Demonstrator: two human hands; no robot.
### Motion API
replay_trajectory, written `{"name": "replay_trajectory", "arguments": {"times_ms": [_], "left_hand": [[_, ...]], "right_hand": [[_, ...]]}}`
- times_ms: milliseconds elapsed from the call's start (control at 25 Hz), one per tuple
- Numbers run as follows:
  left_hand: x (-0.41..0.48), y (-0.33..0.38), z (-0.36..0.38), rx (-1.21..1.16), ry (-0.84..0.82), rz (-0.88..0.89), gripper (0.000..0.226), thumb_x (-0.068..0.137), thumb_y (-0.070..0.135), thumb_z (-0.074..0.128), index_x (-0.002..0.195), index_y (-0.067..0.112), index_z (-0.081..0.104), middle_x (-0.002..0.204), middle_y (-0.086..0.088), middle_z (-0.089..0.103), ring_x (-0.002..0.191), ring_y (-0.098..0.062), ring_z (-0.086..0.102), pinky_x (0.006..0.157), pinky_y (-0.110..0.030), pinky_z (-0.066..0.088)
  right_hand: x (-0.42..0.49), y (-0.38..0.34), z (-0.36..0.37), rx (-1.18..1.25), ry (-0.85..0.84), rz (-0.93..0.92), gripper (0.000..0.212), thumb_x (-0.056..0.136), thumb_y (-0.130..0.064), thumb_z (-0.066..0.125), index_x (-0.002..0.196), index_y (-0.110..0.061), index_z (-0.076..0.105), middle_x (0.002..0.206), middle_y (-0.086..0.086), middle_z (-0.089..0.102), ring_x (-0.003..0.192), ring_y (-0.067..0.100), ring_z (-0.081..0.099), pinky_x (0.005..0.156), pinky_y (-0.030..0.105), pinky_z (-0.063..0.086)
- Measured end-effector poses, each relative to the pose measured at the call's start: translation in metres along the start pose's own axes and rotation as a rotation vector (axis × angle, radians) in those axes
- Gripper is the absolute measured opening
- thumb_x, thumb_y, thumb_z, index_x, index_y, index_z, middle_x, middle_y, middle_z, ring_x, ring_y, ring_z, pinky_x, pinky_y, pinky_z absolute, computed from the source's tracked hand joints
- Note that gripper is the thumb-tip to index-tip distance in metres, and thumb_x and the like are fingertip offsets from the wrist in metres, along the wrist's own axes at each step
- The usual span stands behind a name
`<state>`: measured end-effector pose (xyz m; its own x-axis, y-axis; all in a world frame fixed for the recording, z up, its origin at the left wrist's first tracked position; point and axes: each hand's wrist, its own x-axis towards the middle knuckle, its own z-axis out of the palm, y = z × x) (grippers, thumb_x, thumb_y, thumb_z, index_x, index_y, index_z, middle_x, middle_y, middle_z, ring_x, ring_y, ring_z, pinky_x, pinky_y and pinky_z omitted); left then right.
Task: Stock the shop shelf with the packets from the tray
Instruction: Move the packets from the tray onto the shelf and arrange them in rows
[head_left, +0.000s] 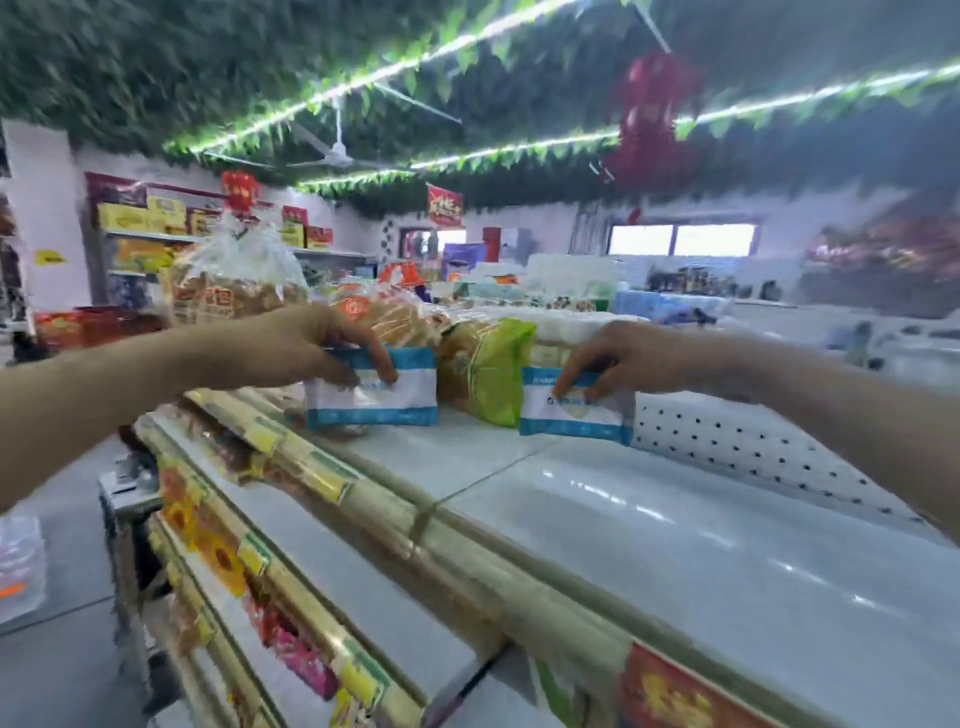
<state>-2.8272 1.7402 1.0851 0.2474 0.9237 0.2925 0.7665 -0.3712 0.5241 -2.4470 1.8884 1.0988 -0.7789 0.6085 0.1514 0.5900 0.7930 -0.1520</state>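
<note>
Past the gold rail (467, 545), a green bag (493, 379) sits on the white shelf (675, 545). Left of it the left hand (291, 343) pinches a packet (405, 395) upright; right of it the right hand (623, 358) pinches a second packet (576, 410).

leafy ceiling (156, 67) | light strips (519, 148) | ceiling fan (337, 153) | far window (683, 240) | white wall (47, 208)

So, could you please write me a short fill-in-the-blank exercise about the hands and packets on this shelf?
1. The left hand pinches the left packet, which is white and ____.
2. Between the two packets sits a bag coloured ____.
3. The right hand holds the right packet on the rack's ____ shelf.
4. The clear bags behind the left hand contain ____.
Missing words: blue, green, top, bread.
</note>
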Motion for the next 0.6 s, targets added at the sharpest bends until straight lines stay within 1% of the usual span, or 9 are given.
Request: {"name": "replay_trajectory", "arguments": {"times_ms": [80,160,200,240,280,320,440,520,600], "left_hand": [[0.033,0.015,0.024,-0.004,-0.01,0.051,0.038,0.092,-0.003,0.07,0.103,0.031,0.081,0.118,0.008,0.072,0.11,-0.015,0.065,0.095,-0.034,0.056],[0.06,0.028,0.043,0.023,-0.029,0.091,0.038,0.092,-0.001,0.07,0.103,0.034,0.081,0.114,0.005,0.071,0.104,-0.018,0.064,0.089,-0.039,0.054],[0.07,0.032,0.049,0.032,-0.04,0.098,0.039,0.093,0.001,0.07,0.103,0.037,0.08,0.111,0.009,0.07,0.1,-0.015,0.064,0.083,-0.037,0.054],[0.078,0.035,0.055,0.033,-0.052,0.099,0.039,0.093,0.002,0.07,0.103,0.039,0.079,0.108,0.014,0.071,0.097,-0.01,0.065,0.08,-0.033,0.052],[0.086,0.037,0.061,0.027,-0.061,0.102,0.039,0.093,0.002,0.07,0.104,0.039,0.079,0.109,0.016,0.071,0.097,-0.009,0.066,0.082,-0.032,0.052],[0.092,0.039,0.065,0.017,-0.061,0.106,0.039,0.093,0.002,0.07,0.104,0.038,0.079,0.111,0.016,0.072,0.1,-0.011,0.067,0.087,-0.035,0.054],[0.108,0.042,0.073,0.005,-0.081,0.114,0.041,0.093,-0.001,0.069,0.104,0.036,0.08,0.12,0.01,0.071,0.108,-0.02,0.066,0.098,-0.042,0.055],[0.116,0.042,0.074,0.028,-0.102,0.113,0.041,0.094,0.0,0.068,0.103,0.037,0.079,0.121,0.01,0.07,0.109,-0.02,0.066,0.099,-0.042,0.055],[0.12,0.042,0.074,0.009,-0.132,0.108,0.04,0.095,0.0,0.067,0.104,0.038,0.079,0.123,0.013,0.07,0.109,-0.018,0.066,0.095,-0.04,0.057]], "right_hand": [[-0.021,0.043,0.001,-0.008,0.018,0.088,0.035,0.091,-0.007,0.074,0.109,-0.036,0.079,0.104,-0.018,0.068,0.091,0.001,0.059,0.077,0.009,0.042],[-0.036,0.077,0.006,-0.032,0.079,0.137,0.035,0.091,-0.005,0.072,0.11,-0.033,0.079,0.107,-0.022,0.065,0.092,-0.008,0.057,0.079,0.009,0.039],[-0.04,0.09,0.01,-0.049,0.11,0.16,0.035,0.091,-0.003,0.071,0.11,-0.032,0.078,0.109,-0.02,0.066,0.093,-0.008,0.058,0.082,0.014,0.041],[-0.041,0.102,0.015,-0.069,0.129,0.181,0.035,0.091,-0.002,0.07,0.11,-0.03,0.078,0.112,-0.016,0.068,0.095,-0.004,0.06,0.085,0.018,0.045],[-0.041,0.112,0.02,-0.092,0.137,0.196,0.035,0.09,0.0,0.069,0.112,-0.027,0.078,0.114,-0.012,0.07,0.097,0.002,0.062,0.088,0.022,0.047],[-0.04,0.12,0.027,-0.115,0.14,0.205,0.036,0.09,0.001,0.068,0.113,-0.025,0.077,0.115,-0.01,0.069,0.099,0.008,0.062,0.089,0.024,0.047],[-0.028,0.13,0.042,-0.126,0.173,0.203,0.037,0.091,0.001,0.067,0.116,-0.025,0.074,0.115,-0.007,0.066,0.104,0.014,0.06,0.088,0.025,0.044],[-0.02,0.133,0.047,-0.116,0.187,0.22,0.039,0.091,0.001,0.065,0.116,-0.028,0.073,0.114,-0.006,0.064,0.104,0.017,0.06,0.09,0.028,0.046],[-0.013,0.136,0.049,-0.195,0.167,0.227,0.037,0.093,-0.005,0.064,0.118,-0.031,0.071,0.11,-0.008,0.057,0.109,0.019,0.057,0.095,0.034,0.045]]}}
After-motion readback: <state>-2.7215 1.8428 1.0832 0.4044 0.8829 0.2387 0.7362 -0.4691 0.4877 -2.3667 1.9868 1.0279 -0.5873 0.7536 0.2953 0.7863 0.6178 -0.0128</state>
